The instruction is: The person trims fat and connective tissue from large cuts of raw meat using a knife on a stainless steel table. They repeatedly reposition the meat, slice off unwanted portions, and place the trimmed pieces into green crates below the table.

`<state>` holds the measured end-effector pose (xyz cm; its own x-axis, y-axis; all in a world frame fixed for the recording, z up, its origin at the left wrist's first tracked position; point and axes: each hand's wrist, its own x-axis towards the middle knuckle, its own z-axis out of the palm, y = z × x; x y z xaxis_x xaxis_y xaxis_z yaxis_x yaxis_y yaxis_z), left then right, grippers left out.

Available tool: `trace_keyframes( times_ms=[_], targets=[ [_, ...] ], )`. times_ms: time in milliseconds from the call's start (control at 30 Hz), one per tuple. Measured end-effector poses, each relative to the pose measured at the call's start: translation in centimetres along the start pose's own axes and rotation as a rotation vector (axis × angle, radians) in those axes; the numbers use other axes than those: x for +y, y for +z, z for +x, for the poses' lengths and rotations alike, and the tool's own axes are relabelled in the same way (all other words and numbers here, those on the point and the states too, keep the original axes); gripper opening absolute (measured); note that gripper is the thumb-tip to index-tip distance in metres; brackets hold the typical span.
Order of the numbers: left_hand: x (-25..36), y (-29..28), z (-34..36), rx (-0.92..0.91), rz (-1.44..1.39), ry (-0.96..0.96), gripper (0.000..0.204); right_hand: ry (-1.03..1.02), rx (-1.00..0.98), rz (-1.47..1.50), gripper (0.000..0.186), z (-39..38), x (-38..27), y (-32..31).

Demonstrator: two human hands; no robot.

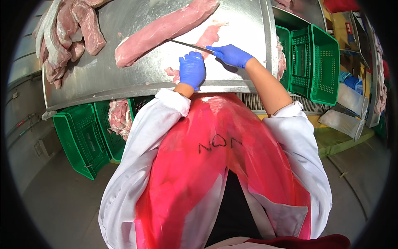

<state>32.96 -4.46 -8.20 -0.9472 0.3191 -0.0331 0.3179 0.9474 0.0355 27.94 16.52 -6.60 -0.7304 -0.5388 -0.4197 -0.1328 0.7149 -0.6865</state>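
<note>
Raw meat pile (68,35): well to the left of the left hand, several pink strips heaped at the far side, some pale and fatty.
Steel table (132,79): under both hands and reaching out on either side of them.
Left green crates (78,139): 2, below the table edge, lower left of the left hand; pink meat pieces (120,118) show just right of them.
Long pink loin (166,33): lying slantwise on the table, beyond the left hand, its thicker near end to that hand's left.
Small meat scrap (173,74): just left of the left hand.
Left hand (192,69): blue-gloved, fingers bent, back upward; cannot tell whether it grips anything.
Knife (190,45): blade pointing left from the right hand, passing just beyond the left fingers, tip at the loin's near edge.
Flat meat piece (209,36): beyond the blade, up and left of the right hand.
Right hand (232,55): blue-gloved, closed around the knife handle.
Right green crates (319,62): 2, beyond the table edge, right of the right hand.
</note>
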Motion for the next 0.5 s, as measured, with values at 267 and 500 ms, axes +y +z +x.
trace_keyframes(
  times_ms=[267, 500],
  targets=[
    [0.7, -0.1, 0.5, -0.117, 0.01, 0.062, 0.018, 0.081, 0.073, -0.046, 0.046, -4.4, -0.5, -0.4],
    [1.8, -0.5, 0.8, -0.097, -0.128, -0.002, 0.021, 0.005, 0.15, -0.038, 0.046, -4.0, 0.9, 0.3]
  ],
)
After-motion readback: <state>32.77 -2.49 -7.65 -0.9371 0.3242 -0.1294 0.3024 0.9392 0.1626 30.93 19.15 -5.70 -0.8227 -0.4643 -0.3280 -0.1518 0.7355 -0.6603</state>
